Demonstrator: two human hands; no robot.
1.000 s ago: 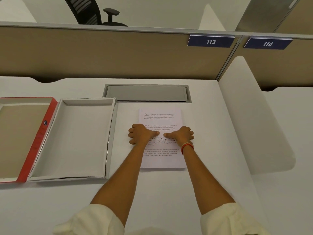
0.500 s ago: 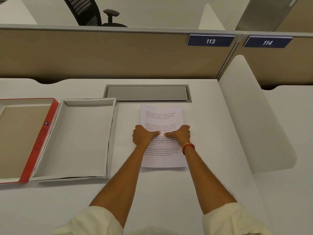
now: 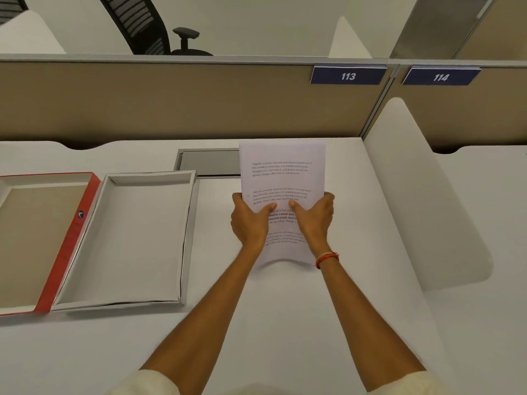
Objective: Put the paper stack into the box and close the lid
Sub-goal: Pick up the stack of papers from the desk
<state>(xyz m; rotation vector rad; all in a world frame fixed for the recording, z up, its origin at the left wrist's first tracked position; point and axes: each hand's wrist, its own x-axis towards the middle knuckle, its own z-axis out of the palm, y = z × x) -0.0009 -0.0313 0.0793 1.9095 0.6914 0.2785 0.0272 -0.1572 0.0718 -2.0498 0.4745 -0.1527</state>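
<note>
A white paper stack (image 3: 281,178) with printed text is lifted off the desk and tilted up, its lower edge bowed just above the surface. My left hand (image 3: 249,220) grips its left side and my right hand (image 3: 315,216) grips its right side, thumbs on top. To the left lies the open box (image 3: 188,238), a shallow white tray with nothing in it. Its red-edged lid (image 3: 70,240) lies flat, hinged open further left.
A grey cable hatch (image 3: 209,162) is set in the white desk (image 3: 285,323) behind the box. A beige partition (image 3: 171,101) closes the back and a white divider panel (image 3: 422,195) stands on the right. An office chair (image 3: 148,27) shows beyond the partition.
The stack lay flat on the desk under both hands. Now both hands have gripped its sides and raised it, the far end tilted upward.
</note>
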